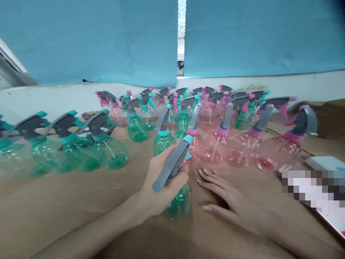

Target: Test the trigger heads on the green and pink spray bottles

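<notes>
My left hand (150,194) is wrapped round the neck of a green spray bottle (180,205) in front of me. Its grey trigger head has a teal nozzle pointing away, and my fingers partly hide the neck. To the right of that bottle, my right hand (234,198) lies on the brown table (107,205), fingers stretched out and holding nothing. Just beyond both hands stand another green bottle (163,142) and a pink spray bottle (215,149) with a pink collar.
Several green bottles (110,153) line the left side, and several pink ones (279,154) the right. More of both colours crowd the back, before a white ledge and a blue curtain (107,43). At right are a white box (326,163), a brown bag (326,118) and a blurred-out flat object.
</notes>
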Motion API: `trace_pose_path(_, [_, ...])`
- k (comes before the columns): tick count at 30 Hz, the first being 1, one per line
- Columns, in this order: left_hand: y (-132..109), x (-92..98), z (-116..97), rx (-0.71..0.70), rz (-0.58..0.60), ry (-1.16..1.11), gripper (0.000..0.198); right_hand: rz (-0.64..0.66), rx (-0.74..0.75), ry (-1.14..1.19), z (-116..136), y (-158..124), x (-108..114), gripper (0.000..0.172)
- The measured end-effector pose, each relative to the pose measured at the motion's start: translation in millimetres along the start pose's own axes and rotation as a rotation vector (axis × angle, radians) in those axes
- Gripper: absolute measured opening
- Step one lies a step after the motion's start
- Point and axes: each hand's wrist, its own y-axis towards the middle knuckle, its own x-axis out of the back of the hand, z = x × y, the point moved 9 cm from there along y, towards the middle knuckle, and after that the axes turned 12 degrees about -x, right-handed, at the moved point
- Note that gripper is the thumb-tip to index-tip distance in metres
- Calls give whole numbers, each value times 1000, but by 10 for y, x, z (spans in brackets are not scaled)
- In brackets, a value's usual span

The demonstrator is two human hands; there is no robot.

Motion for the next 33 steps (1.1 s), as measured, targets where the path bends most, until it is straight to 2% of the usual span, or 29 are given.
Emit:
trace_pose_path(16, [24,-20,-36,-90,87,-7,5,1,0,-22,-33,0,-25,62])
trace_pose_path(22, [-14,1,-38,-35,26,-33,11,-8,10,-16,-27,-3,-21,63])
trace_pose_path(25, [-34,-23,-12,9,9,-32,7,-14,15,-22,-35,-2,-32,63])
trace_pose_path(28, [-34,-43,-4,-6,5,-24,1,-28,30,-14,-35,-8,-37,63])
trace_pose_path(33, [-37,-42,11,-35,0,-52,7,-54,35,-14,-30,-15,-40,64])
